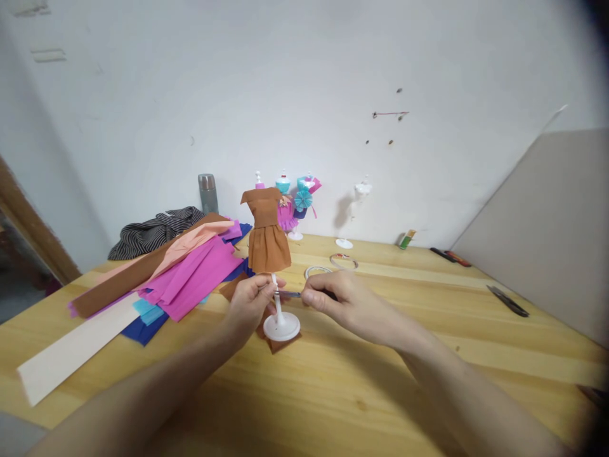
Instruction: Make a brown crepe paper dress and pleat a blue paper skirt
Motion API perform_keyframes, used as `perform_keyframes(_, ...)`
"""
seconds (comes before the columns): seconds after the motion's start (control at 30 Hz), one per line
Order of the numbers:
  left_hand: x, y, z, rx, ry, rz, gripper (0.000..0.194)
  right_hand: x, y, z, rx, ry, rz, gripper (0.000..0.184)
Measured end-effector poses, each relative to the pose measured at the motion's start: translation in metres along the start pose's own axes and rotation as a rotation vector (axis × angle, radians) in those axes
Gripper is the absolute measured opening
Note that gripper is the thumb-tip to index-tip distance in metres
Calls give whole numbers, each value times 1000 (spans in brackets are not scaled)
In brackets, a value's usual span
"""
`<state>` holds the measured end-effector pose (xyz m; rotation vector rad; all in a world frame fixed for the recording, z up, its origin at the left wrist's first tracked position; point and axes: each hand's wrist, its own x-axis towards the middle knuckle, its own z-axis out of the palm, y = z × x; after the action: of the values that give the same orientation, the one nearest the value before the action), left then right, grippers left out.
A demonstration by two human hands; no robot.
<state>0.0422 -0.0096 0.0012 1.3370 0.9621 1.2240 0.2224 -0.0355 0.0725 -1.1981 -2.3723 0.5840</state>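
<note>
A small mannequin in a brown crepe-paper dress (269,231) stands tilted in front of me, on a white stand (281,326). My left hand (251,299) is closed around the stand's thin post, below the skirt hem. From the right, my right hand (335,297) grips a slim metal-bladed tool (291,294) that points left at the post. Its handle is mostly hidden by my fingers, so its exact kind is unclear. Brown paper pieces (280,346) lie under and beside the base.
Strips of coloured crepe paper (195,279) and striped cloth (159,231) are heaped at left, near a flask (208,193). Behind stand dressed mannequins (303,200) and a bare white one (362,190). Tape rolls (343,261), a glue stick (407,239) and a dark-handled tool (508,301) lie right.
</note>
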Motion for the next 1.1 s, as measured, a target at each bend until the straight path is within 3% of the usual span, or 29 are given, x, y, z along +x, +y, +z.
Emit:
perform_keyframes(0.6, -6, -5, 1, 116, -128, 42, 25, 6, 1, 3, 79, 95, 78, 40)
perform_keyframes(0.77, -7, -1, 2, 106, -124, 39, 25, 4, 5, 1, 98, 46, 56, 39)
perform_keyframes(1.1, -8, 1, 3, 126, -125, 24, 25, 4, 9, -2, 96, 88, 48, 42)
